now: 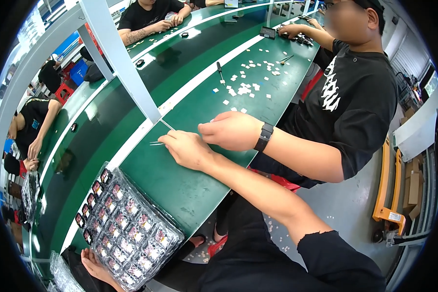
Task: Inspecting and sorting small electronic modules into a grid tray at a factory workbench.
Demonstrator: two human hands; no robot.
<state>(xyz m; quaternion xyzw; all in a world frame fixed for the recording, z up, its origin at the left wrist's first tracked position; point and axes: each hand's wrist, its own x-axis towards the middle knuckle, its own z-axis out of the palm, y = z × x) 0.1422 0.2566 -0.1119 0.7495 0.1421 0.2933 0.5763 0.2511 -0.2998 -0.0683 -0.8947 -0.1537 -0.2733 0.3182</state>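
My right hand (187, 150) is closed on slim metal tweezers (155, 143), whose two fine tips point left above the green bench. A thin pale stick (168, 125) also shows by its fingers; I cannot tell whether it is part of the tweezers. Beside it, nearly touching, is a co-worker's closed hand (233, 130) with a black wristband. At the lower left, my left hand (95, 265) has its fingers stretched out along the edge of a stacked clear plastic tray (173, 233); its thumb is hidden. Small square pieces with colourful fronts fill the tray's pockets, and several black-rimmed ones (86, 210) line its far-left side.
A white post (126, 63) rises from the bench beyond my right hand. Small pale squares (243, 89) lie scattered farther along, near a screwdriver (220, 72). The co-worker (360, 92) sits close on the right. A green conveyor (92, 114) curves past, with other people beyond.
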